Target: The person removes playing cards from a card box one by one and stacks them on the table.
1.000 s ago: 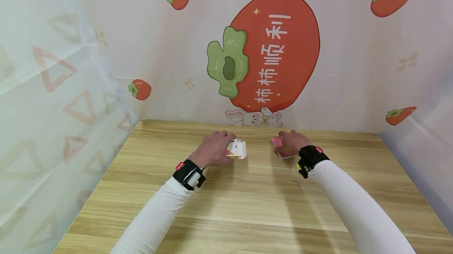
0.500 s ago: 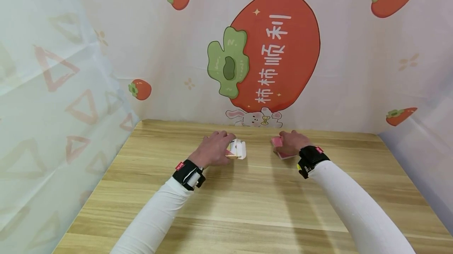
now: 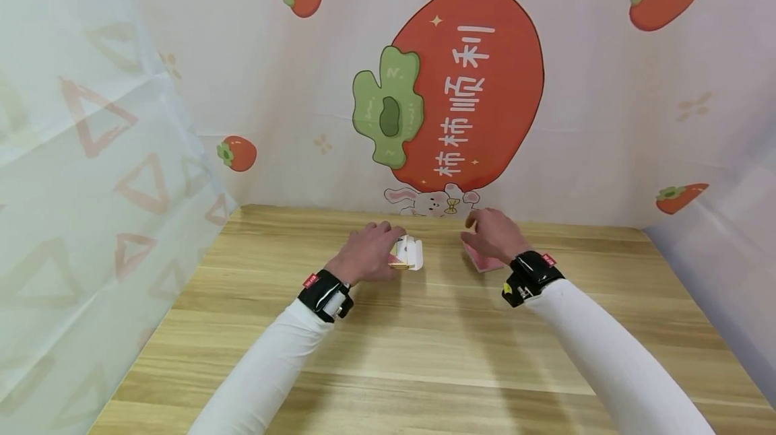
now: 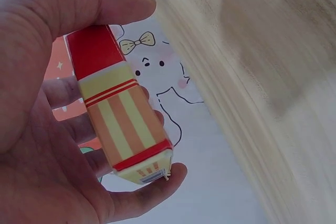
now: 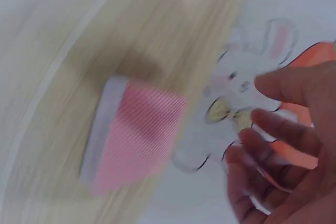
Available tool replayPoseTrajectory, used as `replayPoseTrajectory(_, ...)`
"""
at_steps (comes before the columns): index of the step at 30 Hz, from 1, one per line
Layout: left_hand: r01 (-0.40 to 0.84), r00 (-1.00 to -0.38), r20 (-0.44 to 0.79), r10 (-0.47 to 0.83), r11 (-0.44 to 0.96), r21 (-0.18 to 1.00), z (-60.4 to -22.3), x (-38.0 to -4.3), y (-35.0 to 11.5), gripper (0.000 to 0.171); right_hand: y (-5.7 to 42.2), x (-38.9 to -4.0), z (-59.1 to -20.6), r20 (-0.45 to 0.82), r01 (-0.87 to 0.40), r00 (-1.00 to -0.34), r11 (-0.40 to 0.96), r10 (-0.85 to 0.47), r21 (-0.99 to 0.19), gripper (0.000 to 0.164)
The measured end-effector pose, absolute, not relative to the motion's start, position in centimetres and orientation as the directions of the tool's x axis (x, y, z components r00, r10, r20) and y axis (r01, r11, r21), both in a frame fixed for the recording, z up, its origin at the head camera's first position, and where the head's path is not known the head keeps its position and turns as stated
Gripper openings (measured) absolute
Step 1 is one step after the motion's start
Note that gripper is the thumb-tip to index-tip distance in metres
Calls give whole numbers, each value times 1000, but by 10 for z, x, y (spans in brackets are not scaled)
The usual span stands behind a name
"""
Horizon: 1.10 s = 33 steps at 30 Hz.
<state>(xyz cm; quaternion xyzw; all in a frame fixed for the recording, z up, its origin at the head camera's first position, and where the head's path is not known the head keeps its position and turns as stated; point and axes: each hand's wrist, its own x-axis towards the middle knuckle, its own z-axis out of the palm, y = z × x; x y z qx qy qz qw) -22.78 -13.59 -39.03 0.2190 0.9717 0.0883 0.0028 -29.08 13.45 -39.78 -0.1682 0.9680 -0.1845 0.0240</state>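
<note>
My left hand (image 3: 366, 254) grips a small playing card box (image 4: 121, 108) by its edges, thumb on one side and fingers on the other. The box is red, cream and orange striped, and its white flap (image 3: 416, 255) sticks out open toward the right. To the right, a deck of playing cards (image 5: 140, 135) with pink striped backs lies squared in a stack on the table. Just above the deck is my right hand (image 3: 496, 234), its fingers loosely bent with nothing between them. In the right wrist view a gap shows between fingertips and deck.
Both things are near the back edge of a wooden table (image 3: 388, 354). Behind it hangs a white cloth (image 3: 600, 118) printed with persimmons and a rabbit. Another cloth (image 3: 73, 219) with triangles closes off the left side.
My right hand has let go of the deck and lifted slightly up off it; the deck stays on the table. My left hand keeps its grip on the card box, nearly unmoved.
</note>
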Motion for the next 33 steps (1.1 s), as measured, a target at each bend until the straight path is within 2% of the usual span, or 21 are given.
replayPoseTrajectory(5, 424, -905, 25, 425, 891, 162, -389, -232, -130, 72, 116, -279, -387, 110, -400, -908, 759, -404, -515, 13)
replayPoseTrajectory(9, 424, -904, 25, 426, 891, 164, -386, -233, -127, 72, 103, -272, -384, 137, -443, -882, 694, -451, -568, 10)
replayPoseTrajectory(15, 430, -902, 37, 430, 888, 164, -382, -236, -121, 73, 90, -266, -382, 121, -438, -869, 631, -480, -641, 7)
replayPoseTrajectory(23, 452, -892, 40, 451, 880, 150, -376, -238, -113, 71, 81, -264, -384, 104, -435, -850, 576, -516, -692, 5)
replayPoseTrajectory(33, 450, -892, 34, 450, 879, 160, -376, -236, -111, 71, 79, -263, -384, 97, -403, -869, 580, -486, -708, 8)
